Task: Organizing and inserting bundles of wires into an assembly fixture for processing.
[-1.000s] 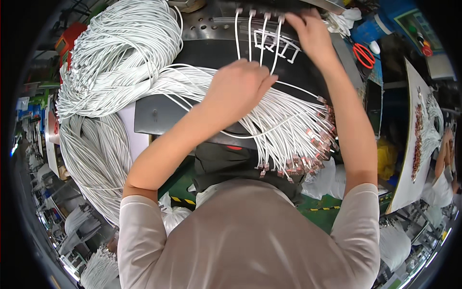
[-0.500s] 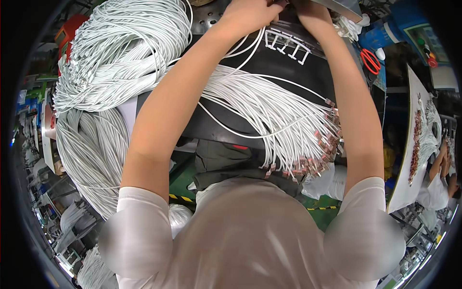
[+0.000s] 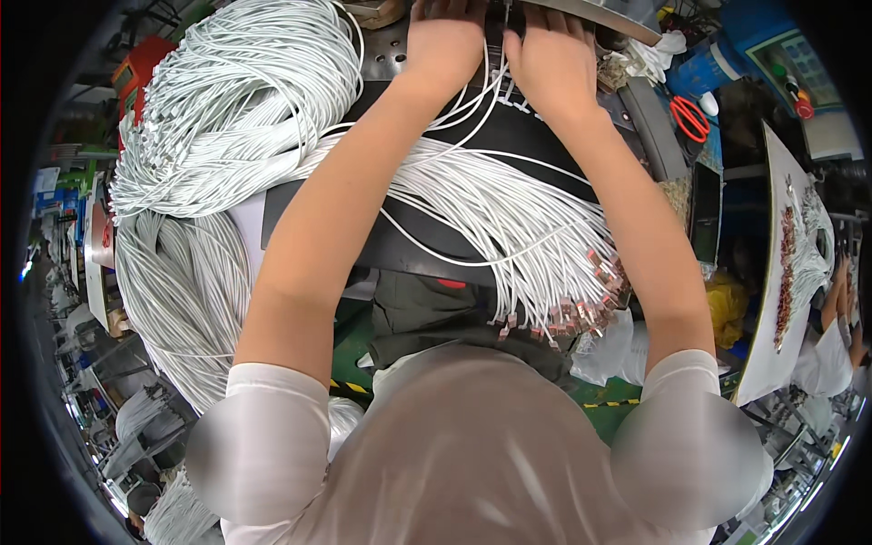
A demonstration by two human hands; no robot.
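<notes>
At the top edge, my left hand (image 3: 445,45) reaches forward with its fingers stretched out beside a perforated metal plate (image 3: 384,53). Next to it, my right hand (image 3: 554,68) lies with fingers extended under a metal housing (image 3: 599,14), thumb apart. The fingertips of both are cut off or hidden. White cables (image 3: 481,91) run up into the gap between the hands. A white plastic frame piece (image 3: 515,102) is mostly covered by my right hand. Below my forearms, a fanned bundle of white cables (image 3: 481,195) with copper-coloured connectors (image 3: 581,313) lies across the black work surface (image 3: 409,238).
Big coils of white cable (image 3: 245,82) and greyish cable (image 3: 182,291) fill the left side. On the right are red-handled scissors (image 3: 690,118), a blue machine (image 3: 754,36) and a white board (image 3: 763,272) with more cables. Another person's arm (image 3: 836,300) shows at the far right.
My right hand has moved left and nearer, over the white frame piece. My left hand has shifted slightly left and its fingers now point forward. The cable bundle appears little changed.
</notes>
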